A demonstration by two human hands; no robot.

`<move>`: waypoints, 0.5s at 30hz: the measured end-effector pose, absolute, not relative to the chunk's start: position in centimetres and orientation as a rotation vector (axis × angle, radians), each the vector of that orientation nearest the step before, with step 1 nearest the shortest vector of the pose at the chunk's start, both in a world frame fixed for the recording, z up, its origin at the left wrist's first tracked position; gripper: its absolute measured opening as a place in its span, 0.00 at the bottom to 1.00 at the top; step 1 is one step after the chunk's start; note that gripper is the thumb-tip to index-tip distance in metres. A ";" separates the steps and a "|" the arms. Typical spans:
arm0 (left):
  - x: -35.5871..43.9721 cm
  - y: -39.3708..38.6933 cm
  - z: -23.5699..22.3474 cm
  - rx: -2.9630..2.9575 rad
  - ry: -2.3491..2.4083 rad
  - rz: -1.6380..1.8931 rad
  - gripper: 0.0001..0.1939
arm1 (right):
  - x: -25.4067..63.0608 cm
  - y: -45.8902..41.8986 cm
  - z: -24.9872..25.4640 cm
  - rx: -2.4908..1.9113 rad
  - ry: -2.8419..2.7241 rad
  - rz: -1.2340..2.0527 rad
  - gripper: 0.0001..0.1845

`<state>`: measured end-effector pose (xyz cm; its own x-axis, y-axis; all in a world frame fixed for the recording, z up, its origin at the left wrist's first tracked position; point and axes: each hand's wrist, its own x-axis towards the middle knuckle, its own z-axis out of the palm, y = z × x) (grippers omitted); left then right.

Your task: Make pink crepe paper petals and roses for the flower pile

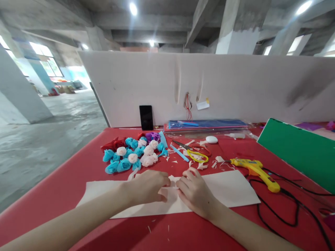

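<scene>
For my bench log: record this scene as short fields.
Left hand: at a small pale piece, hold unclear
Right hand: beside it, fingers bent
Sheet: pale, on red table, under both hands
Flowers: blue, pale, red, purple; clustered beyond left hand
Scissors: among pale scraps
Glue gun: yellow, near the sheet's right end
Phone: upright against the white board

Our bare, slender left forearm [91,212] slants from the near left, and our bare right forearm [243,226] from the near right. We hold our left hand [148,184] back-up, fingers [163,178] bent rightward, thumb [161,198] apart on the near side. Our right hand [195,193] curls just beside it, fingers bent leftward; whether either grips is unclear.
</scene>
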<state>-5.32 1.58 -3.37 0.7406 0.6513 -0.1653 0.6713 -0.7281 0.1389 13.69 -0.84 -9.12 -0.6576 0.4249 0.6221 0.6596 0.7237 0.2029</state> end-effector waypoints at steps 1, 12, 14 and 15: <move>-5.2 1.5 -3.4 2.740 1.063 -0.165 0.15 | 13.7 -0.9 -9.0 -0.804 -2.377 -0.580 0.08; -5.7 1.8 -0.4 2.515 0.966 -0.252 0.27 | 13.6 -2.9 -8.4 -0.651 -2.403 -0.706 0.13; -5.9 2.1 -0.4 2.495 0.960 -0.250 0.26 | 13.4 -4.5 -8.1 -0.652 -2.391 -0.697 0.16; -5.9 2.2 -0.6 2.495 0.951 -0.247 0.25 | 13.2 -5.3 -8.0 -0.670 -2.380 -0.692 0.17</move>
<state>-5.92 2.23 -0.59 0.7453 0.5848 -0.3202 0.6667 -0.6575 0.3508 13.18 -5.32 -8.05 -0.7141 0.2986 0.6332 0.5915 0.7411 0.3177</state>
